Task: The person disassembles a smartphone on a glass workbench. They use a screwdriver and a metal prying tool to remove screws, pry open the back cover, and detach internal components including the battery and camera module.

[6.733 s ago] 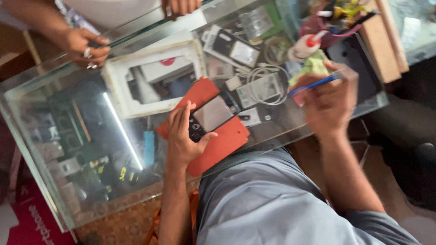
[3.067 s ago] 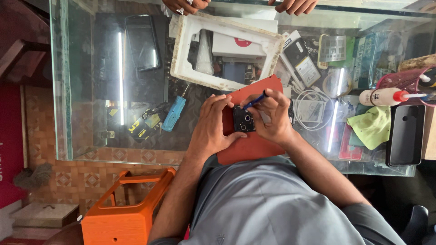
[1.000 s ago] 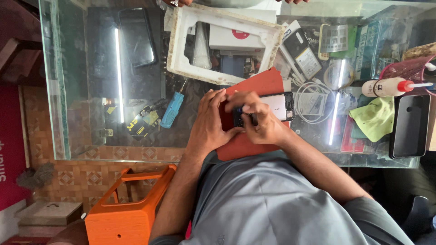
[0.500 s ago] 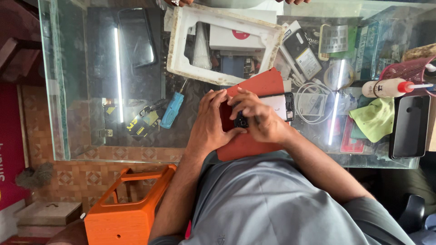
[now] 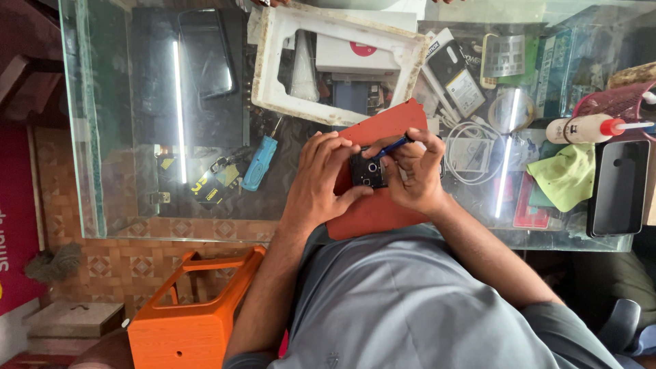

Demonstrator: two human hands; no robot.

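A dark phone [image 5: 367, 171] lies back-up on a red mat [image 5: 383, 205] on the glass counter [image 5: 123, 171]. My left hand [image 5: 320, 181] presses on the phone's left end and holds it steady. My right hand [image 5: 417, 171] pinches a thin blue tool [image 5: 391, 147], whose tip touches the phone near the camera rings. Most of the phone is hidden under both hands.
A white frame-shaped tray [image 5: 273, 65] sits just beyond the mat. To the right lie a coiled white cable [image 5: 471, 147], a green cloth [image 5: 564, 178], a glue bottle [image 5: 581, 128] and a black phone [image 5: 618, 188]. An orange stool [image 5: 198, 314] stands at lower left.
My right hand has shifted slightly over the phone and the blue tool now shows above my fingers. The left hand stays on the phone. Earlier the right hand was further right.
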